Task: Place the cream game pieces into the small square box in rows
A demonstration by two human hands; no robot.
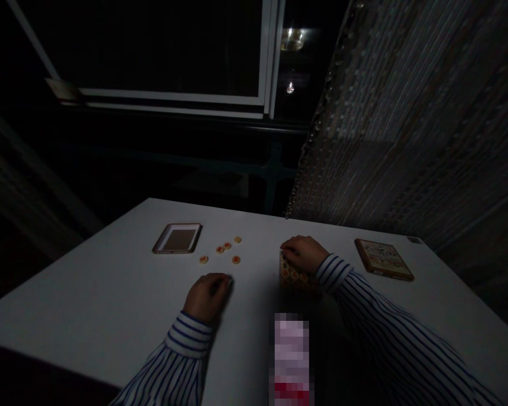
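Observation:
Round wooden Chinese chess pieces with red marks, such as this loose piece, lie scattered left of the table's middle. More pieces stand packed together in a block under my right hand. Its fingers are bent and closed at the block's back left corner; what sits between the fingertips is hidden. My left hand rests low over the table, just in front of the loose pieces. Its fingers are curled in with the thumb close against them, and whatever they may hold does not show.
An open shallow box tray lies at the back left of the white table. A flat box lid with writing lies to the right. Bead-string curtains hang behind the right side. The room is dim.

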